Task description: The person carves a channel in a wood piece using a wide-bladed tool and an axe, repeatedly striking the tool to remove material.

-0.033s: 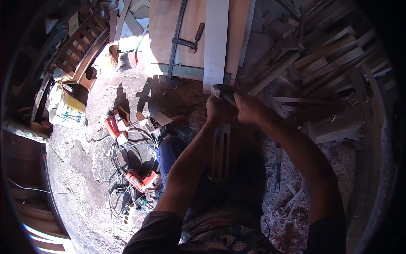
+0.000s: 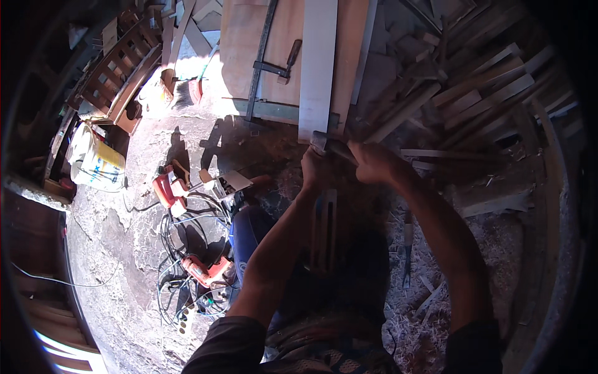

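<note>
My right hand (image 2: 374,163) is closed round the handle of a hammer (image 2: 339,149), whose dark head lies over the near end of a long pale board (image 2: 317,75). My left hand (image 2: 313,167) is closed right beneath the hammer head; what its fingers grip is hidden in shadow. The board rests on a wide wooden panel (image 2: 249,25). A bar clamp (image 2: 265,62) with a wooden handle lies across that panel, left of the board.
On the floor at left lie a red power tool (image 2: 169,189), a red drill (image 2: 204,269) and tangled cords (image 2: 171,234). Behind them stands a white bucket (image 2: 103,163). A chisel (image 2: 407,252) lies among shavings at right, below piled wood offcuts (image 2: 479,93).
The hammer and my right hand have shifted slightly down and to the right. My left hand has dropped a little too, and the view has moved slightly.
</note>
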### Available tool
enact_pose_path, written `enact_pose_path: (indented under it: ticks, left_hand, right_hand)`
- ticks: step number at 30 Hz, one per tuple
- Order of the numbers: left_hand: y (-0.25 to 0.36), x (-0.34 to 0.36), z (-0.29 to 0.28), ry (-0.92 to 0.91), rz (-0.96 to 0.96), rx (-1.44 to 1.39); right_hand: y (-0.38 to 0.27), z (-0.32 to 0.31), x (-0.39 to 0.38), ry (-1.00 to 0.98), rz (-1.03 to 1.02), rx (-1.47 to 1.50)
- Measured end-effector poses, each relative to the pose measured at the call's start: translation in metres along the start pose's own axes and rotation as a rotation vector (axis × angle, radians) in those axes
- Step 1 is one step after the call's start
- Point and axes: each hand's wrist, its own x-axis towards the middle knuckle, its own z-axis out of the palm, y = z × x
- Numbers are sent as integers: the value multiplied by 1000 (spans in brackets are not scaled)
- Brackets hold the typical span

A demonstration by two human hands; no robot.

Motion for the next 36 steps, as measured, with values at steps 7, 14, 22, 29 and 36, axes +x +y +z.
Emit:
enact_pose_path:
  ticks: [7,14,22,29,36]
  left_hand:
    - [-11,-2,-6,-14,-25,-54]
    - [1,-12,-8,51,104,-3]
    - [-92,65,30,-20,-265,313]
    - [-89,60,25,-109,17,213]
    - [-138,89,2,41,-54,379]
  right_hand:
    - [-49,-40,-24,435,-138,204]
    - [-8,60,-37,12,20,86]
    - [8,142,-170,9,603,960]
    - [24,181,-226,138,669,1072]
    - [30,204,-211,75,652,1156]
